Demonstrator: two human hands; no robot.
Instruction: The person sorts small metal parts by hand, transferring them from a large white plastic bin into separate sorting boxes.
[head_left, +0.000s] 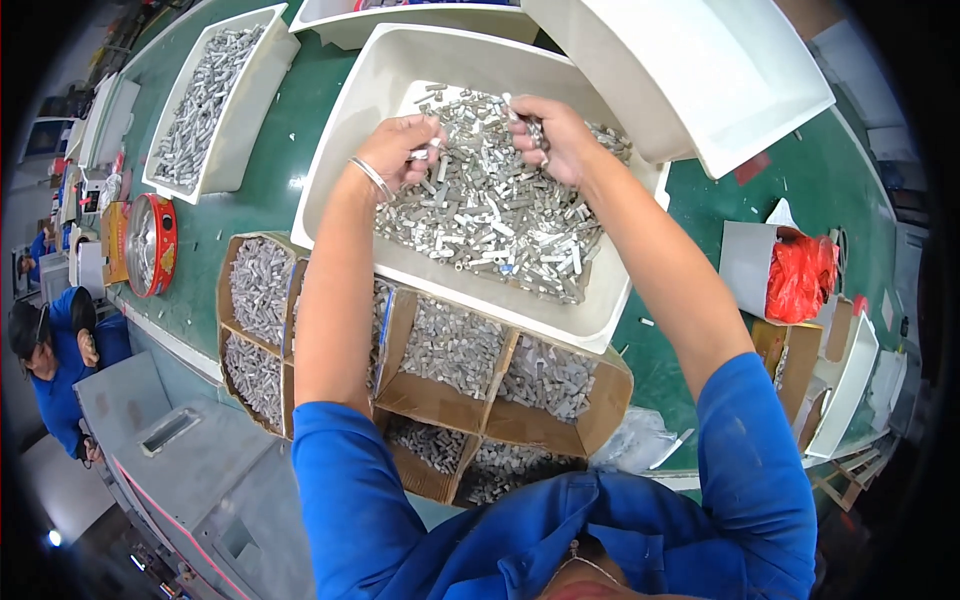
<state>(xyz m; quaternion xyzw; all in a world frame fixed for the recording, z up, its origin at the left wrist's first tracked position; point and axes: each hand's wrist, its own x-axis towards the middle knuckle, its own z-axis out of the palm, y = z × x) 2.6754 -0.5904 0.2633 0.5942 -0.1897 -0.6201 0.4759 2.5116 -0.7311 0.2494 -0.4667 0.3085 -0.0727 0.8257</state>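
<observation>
Both my hands are over a large white plastic bin [345, 95] with a thick layer of small silvery metal pieces [490, 205], short and tube-like. My left hand [402, 150], a bangle at its wrist, is at the bin's left side. Its fingers are curled and pinch a metal piece [418, 154]. Across from it, my right hand [555, 138] is closed around several of the same pieces, with one pinched upright at the fingertips. Close to my body stands a divided cardboard box [540, 428], its compartments holding similar pieces; my left forearm crosses above it.
A narrow white bin [262, 95] of metal pieces stands at the left. Another white bin [690, 65] tilts over the far right corner. Rightward is a box with a red plastic bag [802, 278]. A red round tin [152, 245] and another person [62, 365] are leftward.
</observation>
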